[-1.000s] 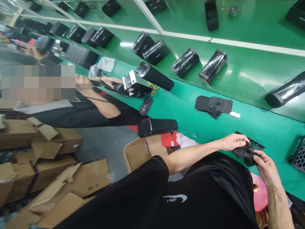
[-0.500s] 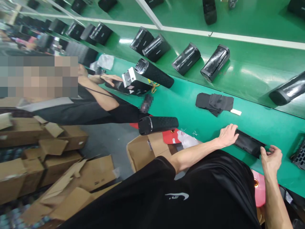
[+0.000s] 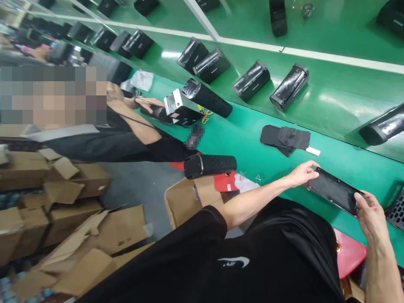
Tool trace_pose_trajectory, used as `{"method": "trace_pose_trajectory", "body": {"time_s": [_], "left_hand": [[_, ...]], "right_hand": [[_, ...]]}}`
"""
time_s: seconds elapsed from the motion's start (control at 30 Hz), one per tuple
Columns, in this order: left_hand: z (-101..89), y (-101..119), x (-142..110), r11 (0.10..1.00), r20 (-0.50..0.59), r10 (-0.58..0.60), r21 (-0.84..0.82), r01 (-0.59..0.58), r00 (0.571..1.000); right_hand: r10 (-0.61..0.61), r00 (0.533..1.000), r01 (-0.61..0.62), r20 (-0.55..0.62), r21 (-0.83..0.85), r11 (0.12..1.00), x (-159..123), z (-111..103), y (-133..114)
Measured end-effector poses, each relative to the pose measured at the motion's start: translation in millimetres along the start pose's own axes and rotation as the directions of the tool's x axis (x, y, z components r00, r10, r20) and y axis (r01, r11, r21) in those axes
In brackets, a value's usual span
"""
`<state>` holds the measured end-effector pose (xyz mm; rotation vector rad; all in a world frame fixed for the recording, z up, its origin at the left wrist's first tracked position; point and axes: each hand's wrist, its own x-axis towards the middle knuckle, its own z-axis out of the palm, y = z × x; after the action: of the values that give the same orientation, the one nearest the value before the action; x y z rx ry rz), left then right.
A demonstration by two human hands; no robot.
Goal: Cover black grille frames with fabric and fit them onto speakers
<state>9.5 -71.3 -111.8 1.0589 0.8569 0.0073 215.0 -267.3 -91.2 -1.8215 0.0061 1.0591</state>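
No lettering can be read anywhere: the only mark is a white swoosh-like logo (image 3: 232, 261) on the person's black shirt (image 3: 205, 261), and a faint print on the side of one black speaker (image 3: 211, 65) on the conveyor belt (image 3: 331, 88) is too small to make out. The left hand (image 3: 301, 174) pinches the near end of a flat black panel (image 3: 334, 190), fingers closed over its edge, and the right hand (image 3: 370, 214) grips the other end, thumb on top, so both hands hold the panel lifted just above the green table (image 3: 246, 139), tilted toward the camera. Half a second ago the same panel lay flat on the table with the left hand pressing one end and the right hand open beside it; a second ago both hands were bunched around a piece of dark cloth over a grille. A stack of black fabric pieces (image 3: 285, 138) with a small white slip (image 3: 312, 150) beside it lies on the table beyond the panel, unchanged. A black cylindrical speaker (image 3: 211, 165) sits at the table edge above an open cardboard box (image 3: 186, 202). To the left a co-worker's hand (image 3: 148, 103) rests on a boxy device (image 3: 181, 107), in much the same pose as before.
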Motion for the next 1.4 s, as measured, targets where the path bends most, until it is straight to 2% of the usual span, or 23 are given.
{"method": "trace_pose_trajectory", "body": {"time_s": [0.07,0.17,0.37,0.53,0.9,1.17,1.27,1.4], "left_hand": [[-1.1,8.5,-5.7,0.992,0.029,0.043,-0.118,-0.039,0.999],[-0.6,19.5,-14.8,0.976,0.034,0.085,-0.204,-0.076,0.996],[2.0,30.1,-28.5,0.956,0.047,0.099,-0.281,-0.082,0.994],[3.0,32.1,-31.1,0.937,0.028,0.099,-0.339,-0.084,0.995],[4.5,33.1,-32.6,0.954,-0.011,0.105,-0.282,-0.103,0.994],[3.7,29.0,-30.5,0.973,-0.022,0.149,-0.174,-0.151,0.989],[3.1,24.7,-28.3,0.973,-0.017,0.149,-0.176,-0.150,0.989],[2.8,22.1,-27.2,0.971,-0.021,0.160,-0.175,-0.161,0.987]], "right_hand": [[0.007,1.000,-0.007,-0.001,0.087,0.996,-9.9,4.2,-13.6],[0.001,0.999,0.004,-0.045,0.123,0.992,-20.6,8.2,-27.8],[0.031,0.998,-0.026,-0.046,0.104,0.994,-32.2,6.3,-41.0],[-0.035,0.999,0.039,-0.028,0.129,0.991,-39.1,6.4,-44.5],[-0.051,0.998,0.053,-0.024,0.101,0.993,-39.4,0.9,-37.5],[-0.049,0.999,0.050,-0.013,0.101,0.994,-37.1,-3.3,-33.0],[-0.066,0.998,0.068,-0.019,0.092,0.993,-37.9,-1.9,-34.4],[-0.030,0.999,0.034,-0.037,0.109,0.993,-41.4,3.5,-41.1]]}}
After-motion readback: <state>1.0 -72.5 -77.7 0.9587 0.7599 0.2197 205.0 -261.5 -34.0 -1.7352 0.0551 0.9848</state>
